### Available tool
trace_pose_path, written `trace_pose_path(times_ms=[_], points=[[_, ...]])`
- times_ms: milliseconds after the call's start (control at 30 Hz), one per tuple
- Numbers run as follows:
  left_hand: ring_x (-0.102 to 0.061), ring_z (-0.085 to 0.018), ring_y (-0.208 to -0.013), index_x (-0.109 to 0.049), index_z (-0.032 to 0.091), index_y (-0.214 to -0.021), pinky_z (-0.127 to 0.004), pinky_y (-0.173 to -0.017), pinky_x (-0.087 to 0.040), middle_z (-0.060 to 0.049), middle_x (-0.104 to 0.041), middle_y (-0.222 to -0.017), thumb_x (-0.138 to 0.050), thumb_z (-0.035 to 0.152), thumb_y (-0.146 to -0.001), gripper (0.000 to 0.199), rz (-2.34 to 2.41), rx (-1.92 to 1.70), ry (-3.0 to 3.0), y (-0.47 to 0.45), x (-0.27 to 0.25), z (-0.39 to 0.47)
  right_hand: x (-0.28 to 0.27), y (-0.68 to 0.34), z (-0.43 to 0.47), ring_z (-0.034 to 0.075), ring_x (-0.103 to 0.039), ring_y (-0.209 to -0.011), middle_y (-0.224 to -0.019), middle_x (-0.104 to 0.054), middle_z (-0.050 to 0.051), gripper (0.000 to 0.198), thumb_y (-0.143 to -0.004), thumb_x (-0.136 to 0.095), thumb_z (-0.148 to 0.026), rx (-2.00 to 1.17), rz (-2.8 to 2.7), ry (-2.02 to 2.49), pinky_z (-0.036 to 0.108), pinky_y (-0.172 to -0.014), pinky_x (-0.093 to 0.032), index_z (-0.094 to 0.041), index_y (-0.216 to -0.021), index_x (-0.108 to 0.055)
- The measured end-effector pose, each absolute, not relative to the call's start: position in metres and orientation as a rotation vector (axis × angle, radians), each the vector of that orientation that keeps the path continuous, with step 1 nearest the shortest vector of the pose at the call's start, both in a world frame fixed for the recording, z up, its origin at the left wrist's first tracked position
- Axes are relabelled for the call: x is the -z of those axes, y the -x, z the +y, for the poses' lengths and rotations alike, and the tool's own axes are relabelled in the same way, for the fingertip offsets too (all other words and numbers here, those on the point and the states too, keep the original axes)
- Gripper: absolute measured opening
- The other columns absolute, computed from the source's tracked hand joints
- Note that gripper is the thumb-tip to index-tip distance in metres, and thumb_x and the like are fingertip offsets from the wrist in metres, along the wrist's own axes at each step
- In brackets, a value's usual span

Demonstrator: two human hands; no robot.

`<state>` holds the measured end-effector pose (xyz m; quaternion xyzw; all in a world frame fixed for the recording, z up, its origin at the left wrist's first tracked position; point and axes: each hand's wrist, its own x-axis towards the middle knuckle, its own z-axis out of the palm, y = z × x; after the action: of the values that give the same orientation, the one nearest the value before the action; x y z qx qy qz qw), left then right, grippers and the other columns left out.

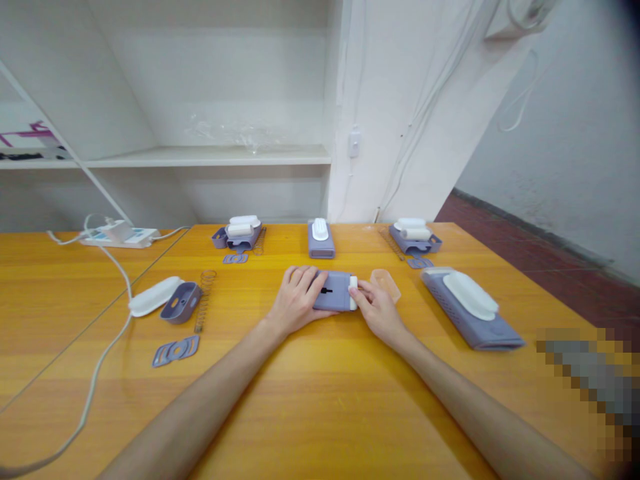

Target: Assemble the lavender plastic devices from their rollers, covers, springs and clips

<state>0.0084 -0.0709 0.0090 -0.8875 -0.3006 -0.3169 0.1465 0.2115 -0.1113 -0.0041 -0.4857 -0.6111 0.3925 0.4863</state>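
In the middle of the table, a purple-grey plastic case (336, 298) with a dark slot mark lies flat. My left hand (299, 297) wraps round its left end, fingers over the top and thumb along the near side. A white roller-like piece (353, 293) sits at the case's right end, pinched by the fingers of my right hand (377, 310). Whether this piece is inside the case or only against it cannot be made out. Just beyond my right hand rests a translucent, peach-tinted cover (385, 285).
To the left lie a white oval lid (157, 297), a purple cup (181, 303), a spring (204, 300) and a slotted plate (175, 351). An assembled case (470, 310) stands at right. More cases (321, 240) line the back. A power strip (120, 235) trails a white cable.
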Motion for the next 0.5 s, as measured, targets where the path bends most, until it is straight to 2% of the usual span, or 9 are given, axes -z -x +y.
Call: trace_pose_path(times_ms=[267, 500], points=[[-0.048, -0.031, -0.107, -0.047, 0.016, -0.124, -0.046, -0.093, -0.034, -0.016, -0.055, -0.115, -0.054, 0.062, -0.074, 0.067, -0.875, 0.924, 2.538, -0.0080, -0.0080, -0.0704, 0.0049, -0.2069, -0.1109, 0.023, -0.065, -0.083, -0.091, -0.070, 0.008, 0.047, -0.085, -0.046, -0.052, -0.933, -1.434, 1.185, 0.034, -0.071, -0.053, -0.015, -0.110, -0.060], [-0.050, -0.030, -0.103, -0.047, 0.014, -0.122, -0.044, -0.090, -0.037, -0.016, -0.055, -0.113, -0.057, 0.063, -0.071, 0.072, -0.952, 1.001, 2.535, -0.0075, -0.0080, -0.0705, 0.0061, -0.2055, -0.1103, 0.021, -0.065, -0.077, -0.091, -0.069, 0.009, 0.045, -0.084, -0.048, -0.049, -0.861, -1.370, 1.218, 0.033, -0.069, -0.053, -0.014, -0.112, -0.057]])
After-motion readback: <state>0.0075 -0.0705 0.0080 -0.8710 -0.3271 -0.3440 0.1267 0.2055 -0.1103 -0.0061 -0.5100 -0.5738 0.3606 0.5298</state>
